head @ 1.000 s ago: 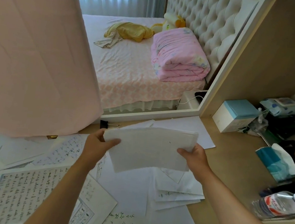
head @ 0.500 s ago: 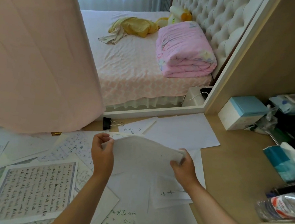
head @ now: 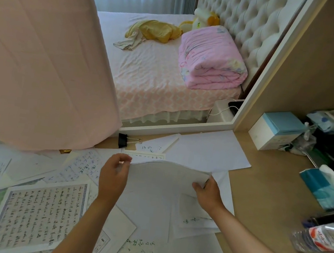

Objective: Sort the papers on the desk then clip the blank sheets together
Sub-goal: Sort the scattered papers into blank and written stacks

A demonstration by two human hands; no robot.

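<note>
The fingers (head: pixel 124 160) of the left hand (head: pixel 113 176) pinch the left edge of the blank sheets (head: pixel 166 178), and the right hand (head: pixel 209 193) grips their right corner, low over the desk (head: pixel 263 190). I think it is better to make the edges even first; the binder clip (head: pixel 122 140) lies near, beyond them.

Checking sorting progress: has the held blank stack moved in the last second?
Yes. The blank stack has come down: its top edge was level with the binder clip, and now it sits below the clip in view.
</note>
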